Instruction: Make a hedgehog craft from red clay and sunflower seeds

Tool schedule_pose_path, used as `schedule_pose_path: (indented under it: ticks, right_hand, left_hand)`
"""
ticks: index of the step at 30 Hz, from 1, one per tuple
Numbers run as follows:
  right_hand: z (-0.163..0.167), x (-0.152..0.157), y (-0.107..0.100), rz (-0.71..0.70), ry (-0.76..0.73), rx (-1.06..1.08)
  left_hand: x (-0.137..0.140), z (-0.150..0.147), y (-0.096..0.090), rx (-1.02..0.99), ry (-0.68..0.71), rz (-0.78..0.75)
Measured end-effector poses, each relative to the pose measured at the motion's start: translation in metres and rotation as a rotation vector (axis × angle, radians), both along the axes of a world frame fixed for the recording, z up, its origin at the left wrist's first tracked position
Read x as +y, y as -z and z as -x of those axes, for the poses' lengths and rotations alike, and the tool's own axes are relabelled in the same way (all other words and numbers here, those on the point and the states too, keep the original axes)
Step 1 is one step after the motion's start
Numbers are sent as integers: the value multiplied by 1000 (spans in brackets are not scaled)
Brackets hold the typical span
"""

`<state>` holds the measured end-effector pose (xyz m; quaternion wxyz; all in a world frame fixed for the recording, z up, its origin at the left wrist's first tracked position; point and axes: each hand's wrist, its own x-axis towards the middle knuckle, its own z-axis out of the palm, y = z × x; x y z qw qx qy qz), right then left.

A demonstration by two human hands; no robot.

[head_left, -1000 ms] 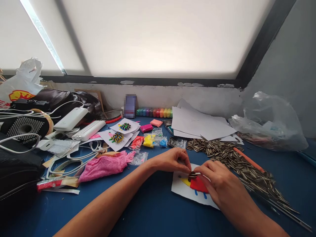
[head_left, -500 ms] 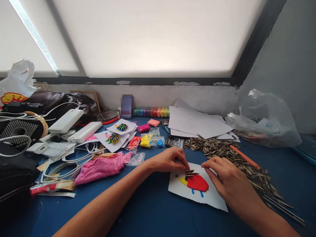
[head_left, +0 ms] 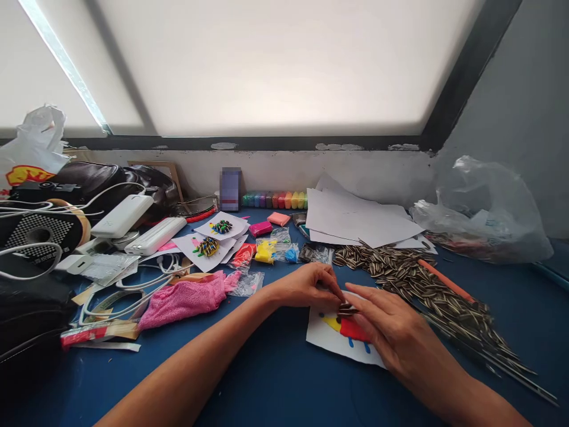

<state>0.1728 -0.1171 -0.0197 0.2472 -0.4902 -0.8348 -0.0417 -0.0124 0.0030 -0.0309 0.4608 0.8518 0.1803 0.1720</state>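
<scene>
Seeds (head_left: 345, 309), a small dark cluster, are located in the head view on the upper left part of a red clay patch (head_left: 354, 331), beside the yellow clay (head_left: 331, 322); both are on a sheet of white paper (head_left: 319, 342) flat on the blue table (head_left: 262, 385). Left hand (head_left: 310, 289): fingers bent, thumb and fingertips drawn close together at the left edge of the cluster; whether a seed is pinched between them cannot be told. Right hand (head_left: 397, 325): fingers extended and near one another, index finger and thumb brought up to the right side of the cluster, the hand covering part of the red clay; its hold, if any, is hidden. Blue clay strips (head_left: 352, 343) show below the red patch. A large seed pile (head_left: 427, 287) lies just beyond the right hand, with an orange stick (head_left: 447, 281) across it. Assessment of the step, judged to be setting seeds into clay: each seed should probably be held near its outer end and pressed in firmly, at one common slant. The left fingertips would do well to steady seeds already seated, without squeezing them sideways. Heavy pressure from the right hand could dent the soft clay or shift the paper; a light touch is advised.
</scene>
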Motion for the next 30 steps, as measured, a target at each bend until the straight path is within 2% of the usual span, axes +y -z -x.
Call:
schedule_pose_path:
  ticks: [2,3,6,9,14,19,26,30]
  right_hand:
    - [-4,1,1,-16,63,6]
    - [-6,2,2,-19,95,10]
    - [-9,4,8,-14,160,8]
    - [-10,6,16,-10,177,-20]
    - [-12,7,28,15,168,-21]
    - [-7,3,29,31,139,48]
    - [-2,-1,23,106,158,155]
    - [-2,-1,24,125,151,177]
  left_hand:
    - [-3,-2,0,-8,-69,-8]
    - [-5,-4,1,-21,-150,-31]
    - [-11,-12,6,-95,-419,-221]
    - [-17,-22,10,-96,-513,-352]
    - [-22,-41,8,92,-549,-302]
    - [-21,-49,4,290,-550,-349]
    - [-26,-48,22,397,-538,-477]
    - [-27,-50,25,451,-543,-544]
